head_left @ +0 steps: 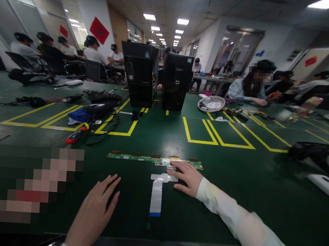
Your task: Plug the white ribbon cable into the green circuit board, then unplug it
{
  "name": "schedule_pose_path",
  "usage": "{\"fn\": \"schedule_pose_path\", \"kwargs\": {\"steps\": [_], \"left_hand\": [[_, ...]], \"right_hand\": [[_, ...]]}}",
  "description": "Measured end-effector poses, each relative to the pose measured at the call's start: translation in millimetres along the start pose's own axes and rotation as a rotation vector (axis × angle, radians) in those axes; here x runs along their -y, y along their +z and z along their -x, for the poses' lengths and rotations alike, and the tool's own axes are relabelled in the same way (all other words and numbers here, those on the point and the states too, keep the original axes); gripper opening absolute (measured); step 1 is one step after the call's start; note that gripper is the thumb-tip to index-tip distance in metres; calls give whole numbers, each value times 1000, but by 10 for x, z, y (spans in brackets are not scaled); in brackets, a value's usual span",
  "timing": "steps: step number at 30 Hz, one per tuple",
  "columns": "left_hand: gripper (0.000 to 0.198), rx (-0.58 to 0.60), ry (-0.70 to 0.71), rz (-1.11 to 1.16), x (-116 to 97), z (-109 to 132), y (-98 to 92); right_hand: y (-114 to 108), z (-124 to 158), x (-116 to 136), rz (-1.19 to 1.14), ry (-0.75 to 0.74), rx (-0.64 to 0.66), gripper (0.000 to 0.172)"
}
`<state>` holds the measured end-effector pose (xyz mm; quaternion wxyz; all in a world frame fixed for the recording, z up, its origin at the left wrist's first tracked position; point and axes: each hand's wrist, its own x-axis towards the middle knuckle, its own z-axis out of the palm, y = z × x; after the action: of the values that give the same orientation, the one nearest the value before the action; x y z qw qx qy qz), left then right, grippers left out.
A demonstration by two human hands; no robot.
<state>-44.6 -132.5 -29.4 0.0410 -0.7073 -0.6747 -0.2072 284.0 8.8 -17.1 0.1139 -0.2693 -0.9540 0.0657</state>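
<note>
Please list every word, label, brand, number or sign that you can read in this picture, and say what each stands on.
No text is legible.
Green circuit board: pale labels, too small to read.
Left black tower: badge and sticker, too blurred.
Right black tower: emblem and sticker, too blurred.
Large red sign: dark marks, too blurred.

Left hand held left of the white ribbon cable, back up, fingers loosely extended, thumb spread. Right hand placed at the cable's upper right, fingers fanned leftward; sleeved right forearm angled in from the cable's right.
</note>
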Motion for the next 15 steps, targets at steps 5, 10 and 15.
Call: {"fn": "schedule_pose_path", "kwargs": {"steps": [5, 10, 15], "left_hand": [[48, -5, 3, -4, 6, -3, 1], [47, -11, 21, -3, 26, -1, 17], [49, 12, 28, -31, 41, 3, 26]], "right_hand": [[-15, 102, -8, 13, 12, -22, 50], [-58, 489, -79, 86, 122, -80, 48], [-58, 1154, -239, 202, 302, -140, 47]]}}
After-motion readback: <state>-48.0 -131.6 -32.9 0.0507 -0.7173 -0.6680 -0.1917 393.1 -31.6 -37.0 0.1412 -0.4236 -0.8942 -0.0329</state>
